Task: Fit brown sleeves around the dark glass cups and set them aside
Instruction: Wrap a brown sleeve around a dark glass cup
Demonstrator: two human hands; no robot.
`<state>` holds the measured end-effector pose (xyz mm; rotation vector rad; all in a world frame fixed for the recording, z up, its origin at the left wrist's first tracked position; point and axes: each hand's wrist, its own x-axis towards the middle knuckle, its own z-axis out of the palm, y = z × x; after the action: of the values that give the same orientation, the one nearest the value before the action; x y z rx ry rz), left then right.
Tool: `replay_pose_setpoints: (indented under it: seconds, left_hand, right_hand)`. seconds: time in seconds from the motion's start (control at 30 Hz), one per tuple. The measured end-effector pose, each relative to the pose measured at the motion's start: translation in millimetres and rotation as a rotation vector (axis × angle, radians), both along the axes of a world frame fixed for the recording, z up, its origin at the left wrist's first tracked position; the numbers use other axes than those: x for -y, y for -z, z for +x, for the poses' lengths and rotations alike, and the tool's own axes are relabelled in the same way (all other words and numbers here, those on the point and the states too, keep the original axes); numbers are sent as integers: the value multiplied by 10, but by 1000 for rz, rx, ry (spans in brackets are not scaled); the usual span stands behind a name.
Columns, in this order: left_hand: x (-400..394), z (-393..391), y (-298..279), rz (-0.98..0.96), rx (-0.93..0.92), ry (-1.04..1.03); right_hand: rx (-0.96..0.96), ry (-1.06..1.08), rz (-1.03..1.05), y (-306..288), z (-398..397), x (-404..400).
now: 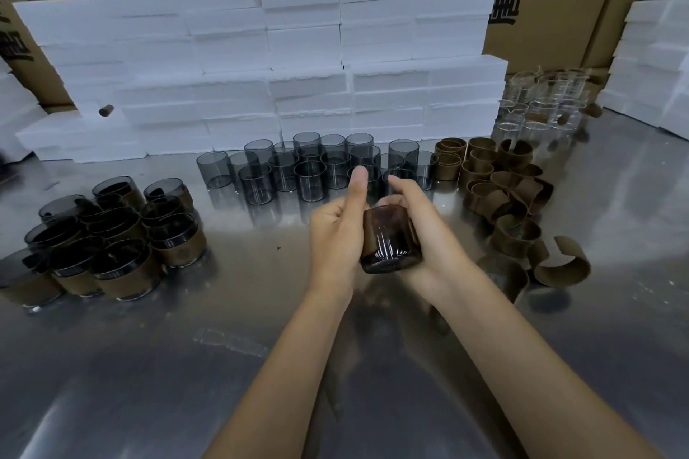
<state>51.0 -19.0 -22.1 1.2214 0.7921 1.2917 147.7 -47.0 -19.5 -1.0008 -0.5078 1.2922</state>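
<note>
Hands: our left hand (337,235) and right hand (421,231) clamp one cup (389,240) between them, centre.
Sleeve (374,231): wrapped on it.
Handling: glass, slippery, fragile; we grip the sleeve.
Bare cups (309,168): 12 o'clock.
Done cups (112,235): 9 o'clock.
</note>
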Motion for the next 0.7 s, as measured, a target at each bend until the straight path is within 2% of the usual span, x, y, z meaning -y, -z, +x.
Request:
replay_pose_setpoints:
  seconds: [0.07,0.2,0.4,0.7]
  left_hand:
    - [-2,-34,-10,117,-43,-14]
    - [-77,-71,-19,254,-144,-94]
    - [-107,-79,-26,106,-48,-44]
    - [-127,-86,-22,71,-108,-42]
  right_hand:
    - [-61,-135,-60,-30,9,35]
    - [-24,-180,-80,-11,73,23]
    - [29,-98,22,-3,96,13]
    - [147,62,53,28,247,-19]
